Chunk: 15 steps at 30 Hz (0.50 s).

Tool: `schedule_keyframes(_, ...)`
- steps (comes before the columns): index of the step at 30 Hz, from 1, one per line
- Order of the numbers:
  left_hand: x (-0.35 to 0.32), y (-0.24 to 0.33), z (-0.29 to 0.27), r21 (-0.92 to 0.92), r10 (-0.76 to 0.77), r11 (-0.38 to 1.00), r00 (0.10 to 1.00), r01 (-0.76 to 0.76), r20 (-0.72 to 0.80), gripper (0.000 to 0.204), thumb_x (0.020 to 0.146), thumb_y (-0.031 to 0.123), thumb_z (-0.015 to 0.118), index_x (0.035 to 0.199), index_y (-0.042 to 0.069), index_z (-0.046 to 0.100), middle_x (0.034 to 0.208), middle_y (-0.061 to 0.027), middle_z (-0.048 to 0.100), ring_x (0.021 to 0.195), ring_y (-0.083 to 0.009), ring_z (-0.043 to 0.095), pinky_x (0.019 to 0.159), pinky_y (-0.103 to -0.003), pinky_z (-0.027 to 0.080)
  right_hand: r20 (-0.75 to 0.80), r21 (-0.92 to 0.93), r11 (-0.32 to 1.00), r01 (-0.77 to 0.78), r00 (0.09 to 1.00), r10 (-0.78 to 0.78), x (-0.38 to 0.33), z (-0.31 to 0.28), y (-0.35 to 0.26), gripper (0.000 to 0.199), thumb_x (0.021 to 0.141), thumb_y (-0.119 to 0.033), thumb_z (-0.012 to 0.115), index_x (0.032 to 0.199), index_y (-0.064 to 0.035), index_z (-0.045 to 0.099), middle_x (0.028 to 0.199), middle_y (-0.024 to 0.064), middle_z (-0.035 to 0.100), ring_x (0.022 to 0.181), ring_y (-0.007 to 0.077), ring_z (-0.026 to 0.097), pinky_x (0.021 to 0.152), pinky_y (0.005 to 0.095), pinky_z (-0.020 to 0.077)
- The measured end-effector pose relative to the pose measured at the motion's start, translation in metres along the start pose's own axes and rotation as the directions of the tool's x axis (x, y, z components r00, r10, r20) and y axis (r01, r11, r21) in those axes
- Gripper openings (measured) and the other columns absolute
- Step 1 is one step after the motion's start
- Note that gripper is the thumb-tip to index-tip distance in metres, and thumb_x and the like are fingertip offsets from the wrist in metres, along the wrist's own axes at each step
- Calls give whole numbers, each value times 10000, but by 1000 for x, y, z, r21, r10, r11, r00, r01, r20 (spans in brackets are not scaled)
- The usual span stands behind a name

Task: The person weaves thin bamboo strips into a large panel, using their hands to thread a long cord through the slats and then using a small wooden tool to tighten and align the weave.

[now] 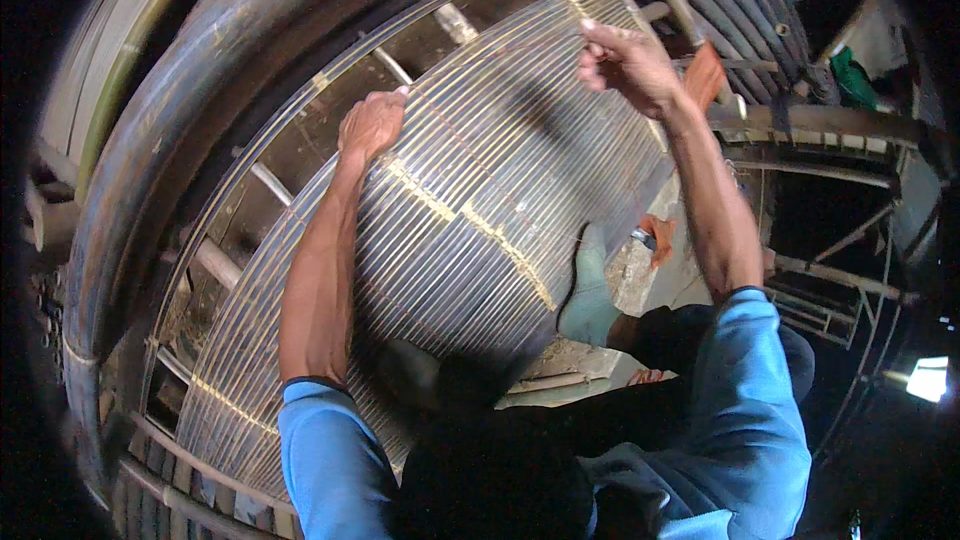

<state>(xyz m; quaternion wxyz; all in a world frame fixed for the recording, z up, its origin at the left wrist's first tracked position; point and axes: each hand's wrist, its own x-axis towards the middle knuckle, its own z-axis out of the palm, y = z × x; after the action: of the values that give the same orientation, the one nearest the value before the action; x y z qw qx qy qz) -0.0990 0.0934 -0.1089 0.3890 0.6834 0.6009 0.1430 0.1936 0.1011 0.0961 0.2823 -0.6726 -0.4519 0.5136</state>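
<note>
A wide panel of thin bamboo slats [500,170] lies before me, its many strips side by side with narrow gaps. Thin reddish threads cross it, and pale bands [505,245] run over its middle. My left hand [370,127] is closed over the panel's far edge, thumb toward the slats. At the right, my right hand [632,65] is raised over the panel near its far right end, fingers curled together in a pinch. Whatever sits between those fingertips is too small to make out.
A thick curved bamboo pole [150,155] arcs along the left. Crossbars [270,183] show beneath the panel's far side. Stacked poles [735,5] lie at the upper right, near an orange piece [704,75]. My foot in a grey-green sock [590,290] rests beside the panel.
</note>
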Motion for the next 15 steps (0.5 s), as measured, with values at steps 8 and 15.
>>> schedule_keyframes(8,4,-8,4,-22,-7,1000,1000,8,21,510,998,423,322,1149,106,693,1226,-201,648,1128,-463,595,989,-547,456,-242,-418,882,-215,963,120,-109,-179,-60,247,989,-335,623,1099,-118,667,735,-101,533,568,22,356,505,214,263)
schedule_keyframes(15,9,-15,12,-39,28,999,999,-29,-17,594,1015,483,300,1105,61,708,1138,-271,662,1081,-491,613,967,-560,470,-413,-525,817,-237,911,-2,-317,-329,-27,179,937,-227,612,781,-153,566,696,-48,490,613,129,443,565,326,366)
